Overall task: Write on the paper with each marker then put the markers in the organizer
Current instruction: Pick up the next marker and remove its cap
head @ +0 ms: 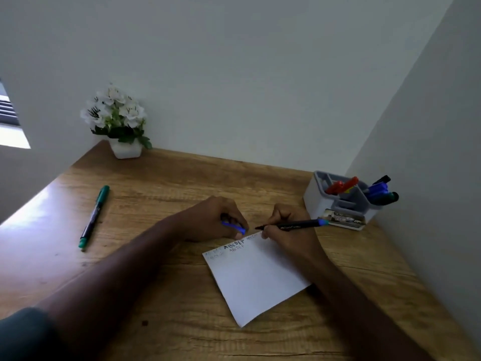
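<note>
A white sheet of paper (256, 277) lies on the wooden desk, with handwritten letters along its far edge. My right hand (289, 230) grips an uncapped black marker with a blue end (294, 225), its tip just above the paper's far edge. My left hand (216, 220) rests beside the paper's far corner, closed around the marker's blue cap (234, 227). A green marker (94, 217) lies capped on the desk at the left. The grey organizer (316, 201) stands at the back right with red, blue, black and green markers in it.
A white pot of white flowers (118, 121) stands at the back left corner. Walls close the desk at the back and right. A small printed box (343, 220) lies against the organizer's front. The wooden desk (169, 178) reaches left to its edge.
</note>
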Demonstrator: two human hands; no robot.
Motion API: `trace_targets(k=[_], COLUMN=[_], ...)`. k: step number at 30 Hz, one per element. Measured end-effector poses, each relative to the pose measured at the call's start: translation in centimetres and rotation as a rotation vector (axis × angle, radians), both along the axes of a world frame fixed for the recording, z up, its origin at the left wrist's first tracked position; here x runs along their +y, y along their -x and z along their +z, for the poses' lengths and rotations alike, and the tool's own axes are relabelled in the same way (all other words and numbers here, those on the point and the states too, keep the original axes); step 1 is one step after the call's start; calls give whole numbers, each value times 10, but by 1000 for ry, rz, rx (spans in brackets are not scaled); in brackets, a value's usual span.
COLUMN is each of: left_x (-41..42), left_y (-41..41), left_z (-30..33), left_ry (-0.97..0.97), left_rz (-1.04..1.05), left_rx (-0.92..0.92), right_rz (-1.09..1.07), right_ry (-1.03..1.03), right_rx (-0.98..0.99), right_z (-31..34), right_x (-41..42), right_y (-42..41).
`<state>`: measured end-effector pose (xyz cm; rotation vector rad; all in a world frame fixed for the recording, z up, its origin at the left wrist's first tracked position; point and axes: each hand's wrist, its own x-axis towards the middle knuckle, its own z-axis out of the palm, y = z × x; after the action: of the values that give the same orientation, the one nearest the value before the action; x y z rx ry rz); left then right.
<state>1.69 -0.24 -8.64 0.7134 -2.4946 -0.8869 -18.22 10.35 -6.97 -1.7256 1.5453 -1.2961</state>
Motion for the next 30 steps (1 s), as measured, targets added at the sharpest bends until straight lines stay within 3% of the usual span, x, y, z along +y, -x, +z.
trace_targets(k=[9,30], left_x=[1,-3], left_y=[1,2], left_z=[2,-1], left_ry=[-24,-43], left_rz=[19,8], left_rx=[-103,-84], right_rz=[-124,-32], right_ry=[50,-75], right_rx=[-20,81], right_z=[-14,-11], right_x=[6,12], right_y=[-5,-10])
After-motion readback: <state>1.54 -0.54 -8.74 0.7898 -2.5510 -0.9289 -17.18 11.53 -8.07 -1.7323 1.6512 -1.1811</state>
